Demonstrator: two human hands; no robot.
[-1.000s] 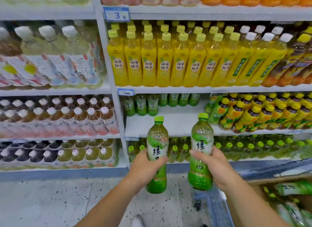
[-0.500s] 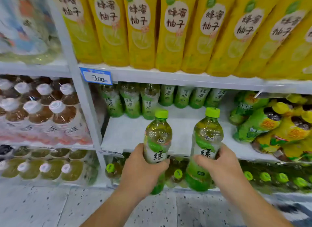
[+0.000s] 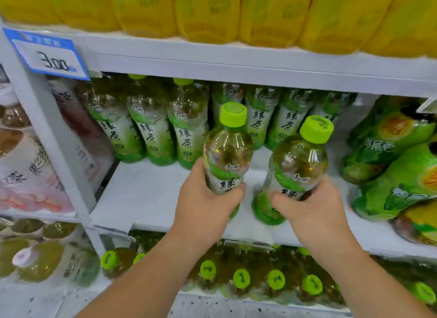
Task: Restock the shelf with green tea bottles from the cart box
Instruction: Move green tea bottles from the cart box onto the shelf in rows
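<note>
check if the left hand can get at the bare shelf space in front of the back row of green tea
Probably yes. The left hand, gripping a green tea bottle, is over the shelf front, and nothing stands between it and the back row; the shelf above looks high enough.

shelf (image 3: 151,194) front free, behind — bottle row (image 3: 151,133)

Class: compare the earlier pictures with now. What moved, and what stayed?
The left hand and right hand carried the left bottle and right bottle forward, from in front of the shelving to over the bare front of the shelf. Nothing was let go: each hand still grips its bottle. The back row of green tea bottles is unmoved.
</note>
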